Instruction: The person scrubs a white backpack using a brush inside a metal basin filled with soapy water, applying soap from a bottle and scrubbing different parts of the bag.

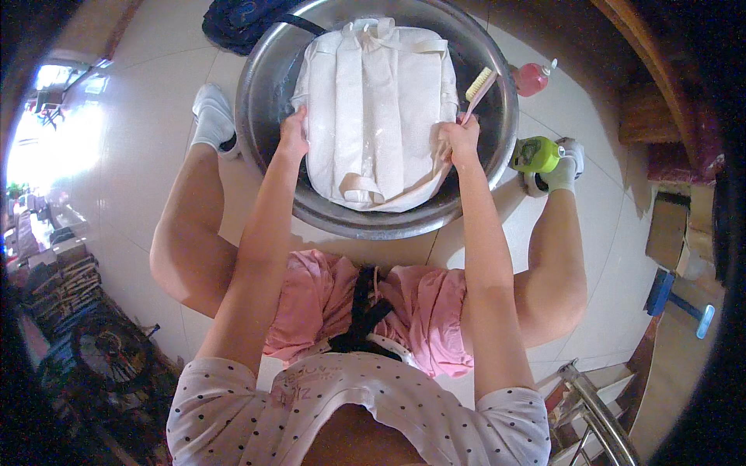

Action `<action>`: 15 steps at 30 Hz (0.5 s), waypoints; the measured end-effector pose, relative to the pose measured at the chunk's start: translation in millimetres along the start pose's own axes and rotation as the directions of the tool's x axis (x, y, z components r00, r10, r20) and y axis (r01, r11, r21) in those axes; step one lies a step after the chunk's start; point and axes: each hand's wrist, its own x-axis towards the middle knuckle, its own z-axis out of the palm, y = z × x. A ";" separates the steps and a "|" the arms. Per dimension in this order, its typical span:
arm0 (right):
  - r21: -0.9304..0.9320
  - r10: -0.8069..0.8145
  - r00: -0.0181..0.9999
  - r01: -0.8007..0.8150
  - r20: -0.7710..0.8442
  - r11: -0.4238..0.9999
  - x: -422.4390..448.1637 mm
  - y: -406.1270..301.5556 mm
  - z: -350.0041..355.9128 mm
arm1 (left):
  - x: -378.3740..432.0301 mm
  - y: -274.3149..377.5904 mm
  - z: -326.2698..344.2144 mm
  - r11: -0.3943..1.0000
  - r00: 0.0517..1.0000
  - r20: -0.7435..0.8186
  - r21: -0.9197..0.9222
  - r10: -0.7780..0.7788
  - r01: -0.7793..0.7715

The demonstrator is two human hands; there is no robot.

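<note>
A white fabric backpack (419, 99) lies in a wide metal basin (247, 116), its shoulder straps facing up. My left hand (294, 131) grips the backpack's left side edge. On the opposite side, my right hand (463, 140) holds a pink-handled scrubbing brush (481, 84) with its pale bristles pointing up and outward. That same hand also rests against the bag's right edge, where some fabric is bunched by the fingers. Small white flecks show on the straps. The underside of the bag is hidden.
A bottle of pink liquid (530, 80) and a green bottle (537, 154) stand or lie right of the basin. A dark bag (245, 23) sits at its upper left. Farther right is a blue brush-like tool (661, 291); a wheel (113, 349) shows at lower left.
</note>
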 end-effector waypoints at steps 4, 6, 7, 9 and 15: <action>0.256 0.016 0.996 -0.038 0.086 0.966 -5.1 -12.0 -0.5 | -5.5 9.8 -0.4 0.995 0.993 0.057 -0.029 0.100 -0.098; 0.324 0.007 0.997 -0.031 0.074 0.946 -1.3 -8.5 -3.9 | -5.4 10.5 -1.0 0.990 0.988 0.095 -0.080 0.124 -0.117; 0.348 0.006 0.999 -0.020 0.041 0.937 -0.9 -5.7 -5.6 | -6.8 10.1 0.0 0.987 0.988 0.086 -0.109 0.125 -0.115; 0.354 0.010 1.000 -0.016 0.020 0.935 -1.9 -3.7 -5.4 | -3.7 11.8 -5.8 0.981 0.992 0.030 -0.150 0.125 -0.119; 0.066 -0.019 0.997 0.023 -0.070 0.998 21.7 25.4 -10.2 | 12.8 13.9 -20.4 0.997 0.978 -0.195 -0.027 0.069 -0.075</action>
